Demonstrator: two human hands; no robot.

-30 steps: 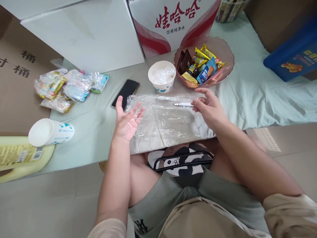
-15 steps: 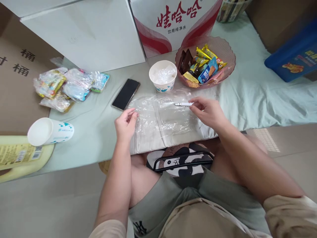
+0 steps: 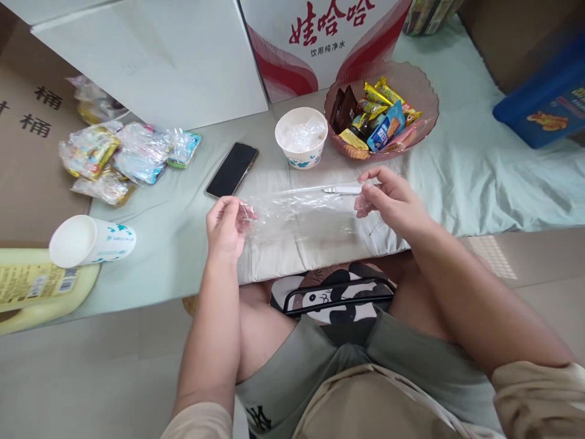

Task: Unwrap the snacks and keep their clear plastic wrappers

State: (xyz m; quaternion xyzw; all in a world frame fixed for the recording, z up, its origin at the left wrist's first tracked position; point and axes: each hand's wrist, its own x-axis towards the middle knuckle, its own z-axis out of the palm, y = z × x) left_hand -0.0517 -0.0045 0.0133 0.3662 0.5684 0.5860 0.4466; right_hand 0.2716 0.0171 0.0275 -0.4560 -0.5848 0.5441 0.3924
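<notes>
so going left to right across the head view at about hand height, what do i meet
Paper cup → left hand → clear plastic film → right hand. The slim white tool overlaps the film, so it gets no place in the order.

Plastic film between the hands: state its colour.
The plastic film is clear and colourless; the head view shows it best.

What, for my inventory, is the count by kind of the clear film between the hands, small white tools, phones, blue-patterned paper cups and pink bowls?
Clear plastic film: 1
Small white tool: 1
Phone: 1
Blue-patterned paper cups: 2
Pink bowl: 1
Total: 6
</notes>
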